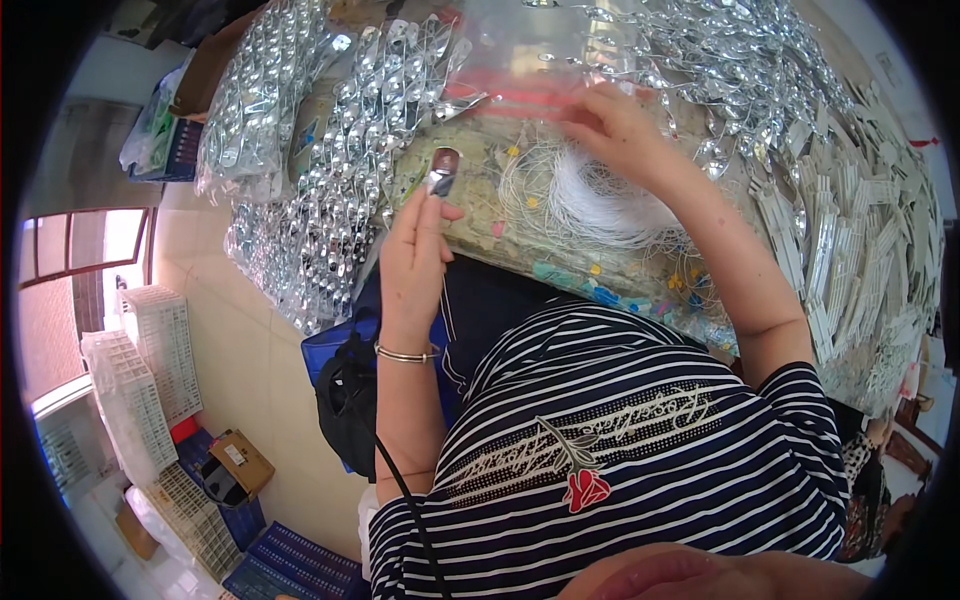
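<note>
Between the fingertips of my left hand (415,235) stands a small shiny metal piece (442,172) with a rounded end, its face reflecting brown and white. My right hand (622,128) is over the table, fingers curled together beside the red edge of a clear plastic bag (515,100). Whether those fingers grip the bag or something thin cannot be made out. Just below that hand lies a coil of thin white cord (610,205), with loose strands spreading to its left.
Rows of shiny silver pieces (345,150) cover the table's left side, and more silver pieces (720,60) lie at the far right. Bundles of pale flat strips (830,240) fill the right edge. White plastic crates (160,350) and a cardboard box (240,465) stand on the floor at left.
</note>
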`<state>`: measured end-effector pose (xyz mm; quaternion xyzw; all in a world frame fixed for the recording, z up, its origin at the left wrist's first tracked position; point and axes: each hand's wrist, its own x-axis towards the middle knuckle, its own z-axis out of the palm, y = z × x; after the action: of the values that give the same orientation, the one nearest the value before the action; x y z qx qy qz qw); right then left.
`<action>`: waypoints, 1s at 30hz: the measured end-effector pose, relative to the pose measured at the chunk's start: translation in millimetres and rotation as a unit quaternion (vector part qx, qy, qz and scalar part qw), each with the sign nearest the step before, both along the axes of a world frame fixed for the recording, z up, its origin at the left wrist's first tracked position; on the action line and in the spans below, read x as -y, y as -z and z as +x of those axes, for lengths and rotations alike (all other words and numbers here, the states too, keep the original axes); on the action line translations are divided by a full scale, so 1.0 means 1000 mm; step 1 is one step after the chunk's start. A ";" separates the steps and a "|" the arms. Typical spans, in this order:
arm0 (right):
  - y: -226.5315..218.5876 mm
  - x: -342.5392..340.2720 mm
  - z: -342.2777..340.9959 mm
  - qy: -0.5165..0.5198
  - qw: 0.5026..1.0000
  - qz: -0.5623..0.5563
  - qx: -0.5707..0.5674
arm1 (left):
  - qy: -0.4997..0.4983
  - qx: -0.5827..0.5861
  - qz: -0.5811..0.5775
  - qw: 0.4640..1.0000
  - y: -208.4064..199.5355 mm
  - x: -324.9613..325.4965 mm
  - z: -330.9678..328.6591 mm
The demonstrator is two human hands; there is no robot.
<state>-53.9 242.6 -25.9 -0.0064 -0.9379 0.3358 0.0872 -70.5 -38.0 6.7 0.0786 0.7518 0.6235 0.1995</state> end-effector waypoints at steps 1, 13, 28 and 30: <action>0.000 0.006 -0.008 -0.002 1.000 -0.001 0.000 | -0.023 -0.014 0.008 1.000 -0.003 0.003 -0.001; 0.022 0.073 -0.109 -0.084 0.995 0.044 -0.033 | -0.032 0.012 0.009 0.999 0.004 0.028 0.019; 0.011 0.028 -0.217 -0.062 0.980 0.082 -0.169 | -0.007 -0.022 0.028 0.999 0.014 0.036 0.032; 0.009 0.038 -0.203 -0.019 0.980 0.072 -0.182 | -0.012 -0.013 0.033 0.999 0.017 0.038 0.033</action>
<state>-257.0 204.7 -35.2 0.0787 -0.9281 0.2642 0.2504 -37.5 -75.5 -10.5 0.0840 0.7345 0.6490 0.1797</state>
